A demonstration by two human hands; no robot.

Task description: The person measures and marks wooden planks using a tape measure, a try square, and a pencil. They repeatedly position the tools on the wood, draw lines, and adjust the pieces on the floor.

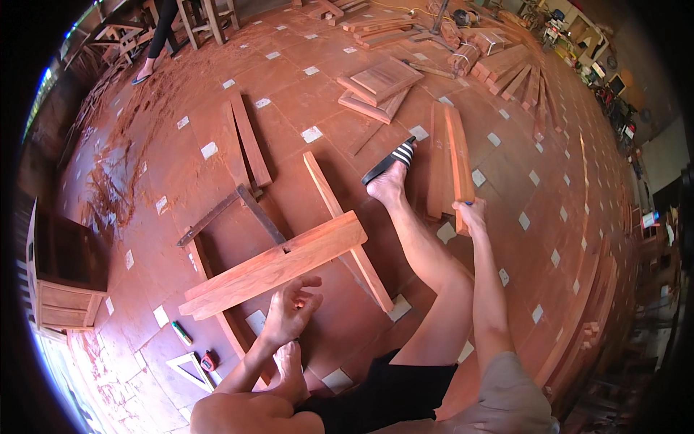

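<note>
My right hand (473,215) is closed around the near end of a long wooden beam (457,148) on the right. A small blue tip, perhaps of a pen, shows at its fingers. My left hand (293,309) hovers just nearer than a thick wooden beam (275,266), its fingers loosely bent and apart, with nothing seen in them. That thick beam has a dark mortise in its edge and lies across two wooden strips, one on the left (230,329) and one on the right (325,184). A dark try square (262,215) rests against its far edge.
A green marker (181,333), a red tape measure (209,360) and a white triangle square (189,370) lie at the lower left. Two boards (249,141) and stacked panels (382,81) lie farther off. A cabinet (65,275) stands left; another person's foot (143,74) is far left.
</note>
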